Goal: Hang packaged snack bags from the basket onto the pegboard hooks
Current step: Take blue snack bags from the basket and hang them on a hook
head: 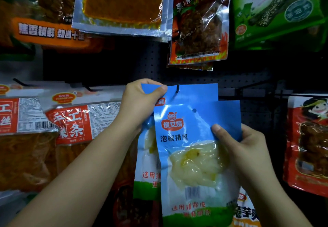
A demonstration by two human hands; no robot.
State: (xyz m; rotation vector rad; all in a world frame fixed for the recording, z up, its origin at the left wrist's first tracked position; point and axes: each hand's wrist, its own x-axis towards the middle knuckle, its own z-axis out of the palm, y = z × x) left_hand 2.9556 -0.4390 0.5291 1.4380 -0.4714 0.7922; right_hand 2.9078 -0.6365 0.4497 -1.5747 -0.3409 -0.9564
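Your left hand [142, 100] pinches the top left corner of the blue bag [193, 92] already on the hook [177, 89]. Your right hand [243, 145] grips the front bag [193, 155] by its stiff header; the pouch below looks soft, slick and light, so hold near the hole [194, 110].
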